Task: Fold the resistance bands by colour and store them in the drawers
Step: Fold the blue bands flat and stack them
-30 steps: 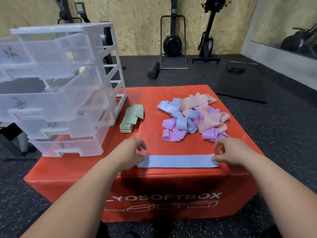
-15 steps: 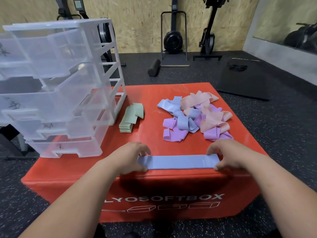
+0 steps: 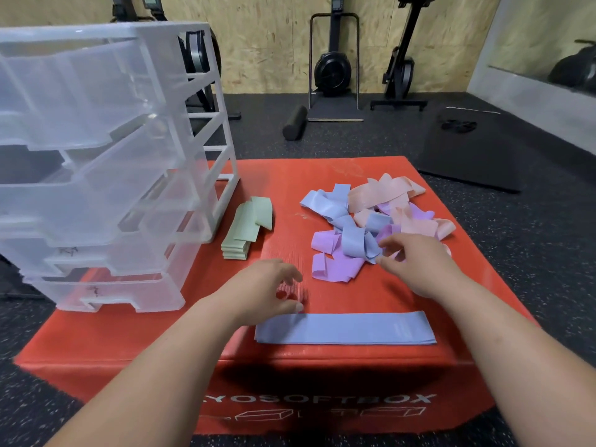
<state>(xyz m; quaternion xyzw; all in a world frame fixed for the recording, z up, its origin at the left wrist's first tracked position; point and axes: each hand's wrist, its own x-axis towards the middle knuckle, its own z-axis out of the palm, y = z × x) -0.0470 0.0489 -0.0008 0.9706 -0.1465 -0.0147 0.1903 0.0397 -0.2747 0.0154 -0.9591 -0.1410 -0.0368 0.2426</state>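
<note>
A flat blue band (image 3: pixel 345 328) lies along the near edge of the red box (image 3: pixel 129 359). The left hand (image 3: pixel 264 291) hovers by its left end, grip loosely curled on nothing. The right hand (image 3: pixel 419 269), grip spread, has fingertips (image 3: pixel 388 244) at the tangled pile of bands (image 3: pixel 354 240) farther back.

Even indoor light, wide-angle edge distortion

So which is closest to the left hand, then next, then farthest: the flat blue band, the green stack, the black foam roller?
1. Flat blue band, just beside the left hand, at the front edge.
2. Green stack, farther back, by the drawers.
3. Black foam roller, on the floor behind.
</note>
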